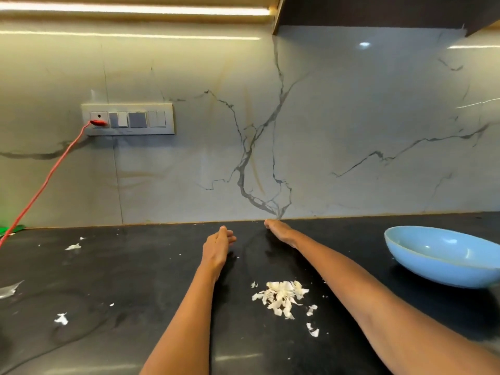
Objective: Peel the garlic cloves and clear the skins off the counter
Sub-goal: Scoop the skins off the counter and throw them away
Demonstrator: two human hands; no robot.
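Head view: you reach both arms across the dark counter (135, 280) toward the marble wall at 12 o'clock. Your left hand (217, 243) lies flat, fingers straight and together, holding nothing; your right hand (278, 230) stretches flat to the counter's back edge, fingers straight, empty. A pile of garlic skins (281, 296) sits between your forearms, with stray scraps at 9 o'clock. A blue bowl (443, 255) rests at 3 o'clock.

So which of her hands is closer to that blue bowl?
The right hand, reaching to the backsplash, with the blue bowl off to its right. The left hand lies farther left, beyond it.
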